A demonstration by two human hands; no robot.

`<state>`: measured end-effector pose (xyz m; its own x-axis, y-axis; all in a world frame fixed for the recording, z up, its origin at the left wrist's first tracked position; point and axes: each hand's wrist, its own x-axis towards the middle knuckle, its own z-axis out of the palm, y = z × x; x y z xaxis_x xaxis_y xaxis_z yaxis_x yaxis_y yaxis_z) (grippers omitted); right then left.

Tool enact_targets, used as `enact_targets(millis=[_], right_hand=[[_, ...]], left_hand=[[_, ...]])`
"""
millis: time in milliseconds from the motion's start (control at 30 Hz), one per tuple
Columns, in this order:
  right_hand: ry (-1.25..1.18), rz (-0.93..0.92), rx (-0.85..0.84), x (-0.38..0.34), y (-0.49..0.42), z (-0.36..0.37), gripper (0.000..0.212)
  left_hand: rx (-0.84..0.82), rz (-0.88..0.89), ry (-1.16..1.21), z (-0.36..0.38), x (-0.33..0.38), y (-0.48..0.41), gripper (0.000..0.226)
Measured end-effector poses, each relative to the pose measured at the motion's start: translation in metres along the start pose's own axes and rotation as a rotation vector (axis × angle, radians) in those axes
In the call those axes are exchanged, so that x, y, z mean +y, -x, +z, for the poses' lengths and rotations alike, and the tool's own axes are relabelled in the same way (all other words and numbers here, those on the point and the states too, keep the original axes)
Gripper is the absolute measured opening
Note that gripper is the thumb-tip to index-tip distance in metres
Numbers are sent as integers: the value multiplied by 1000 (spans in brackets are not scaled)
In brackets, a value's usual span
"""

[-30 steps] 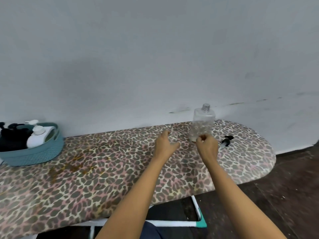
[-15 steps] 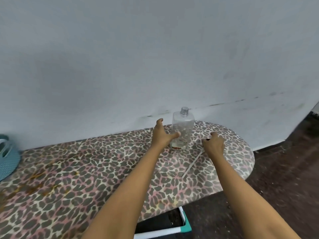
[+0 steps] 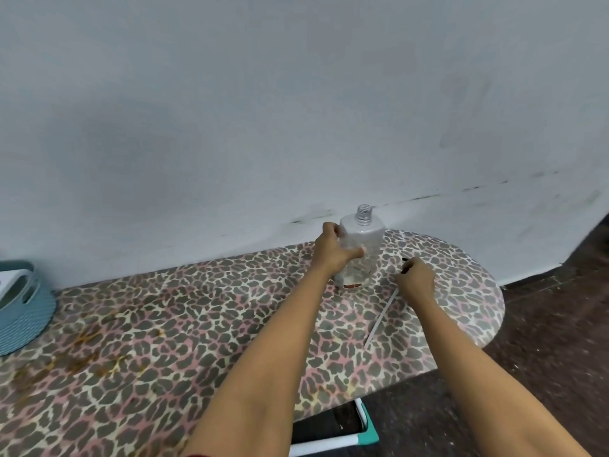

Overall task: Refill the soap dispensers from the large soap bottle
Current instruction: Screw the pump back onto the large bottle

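dispenser bottle (image 3: 364,237) stands uncapped, left hand (image 3: 331,255) wrapped round to steady it, while right hand (image 3: 417,280) curls, seemingly pinching its pump (image 3: 382,316) aside.

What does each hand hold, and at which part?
The left hand grips the clear bottle round its upper body. The right hand seems to hold the pump by its black head.

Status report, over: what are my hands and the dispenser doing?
Left hand grips clear plastic dispenser bottle, upright, neck open. Right hand holds black pump with white tube, lying on leopard-print board. Nothing blocking.
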<state>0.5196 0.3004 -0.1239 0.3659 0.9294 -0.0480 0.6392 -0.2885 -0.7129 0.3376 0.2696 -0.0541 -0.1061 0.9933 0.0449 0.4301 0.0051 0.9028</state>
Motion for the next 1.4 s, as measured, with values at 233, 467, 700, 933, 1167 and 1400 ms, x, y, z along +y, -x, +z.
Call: enact_targets(millis=[233,467,700,933,1167,1400], right_hand=[[-390,-165,223,-57,18,-35,24],[-899,-426,488,-149,55,-68,22],[-1135,-696,517,-209,101,-71,22],[-1043,-838,420,-225,127,-50,24],[-816,-971,233,-219,138,-17,24],[-667,-901,-150,-197,143,10,32]], left_hand=[[157,46,-15,-39,-8,14,58],[265,83,-92,-105,-25,37,63],[277,22,-55,-140,-42,63,64],[267,0,-35,-153,-53,78,65],[232,14,21,-152,-54,85,62],[233,23,67,-142,-54,83,62]])
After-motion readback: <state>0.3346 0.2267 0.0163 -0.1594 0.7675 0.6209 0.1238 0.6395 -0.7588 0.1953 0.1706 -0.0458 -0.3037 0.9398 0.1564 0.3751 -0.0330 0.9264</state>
